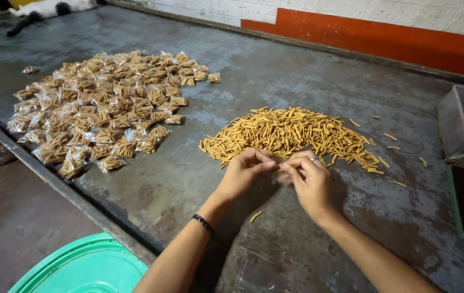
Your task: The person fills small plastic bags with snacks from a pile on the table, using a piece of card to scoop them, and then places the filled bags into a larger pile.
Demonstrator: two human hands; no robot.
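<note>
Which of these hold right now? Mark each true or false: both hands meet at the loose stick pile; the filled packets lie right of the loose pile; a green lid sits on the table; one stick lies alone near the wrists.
1. Left hand and right hand meet at the loose stick pile: true.
2. Filled packets lie right of it: false, left.
3. Green lid sits on the table: false, below its edge.
4. Lone stick near the wrists: true.

Bare table (178, 184) between packet heap (102, 108) and stick pile (291, 133); bin (459, 130) blocks right.
</note>
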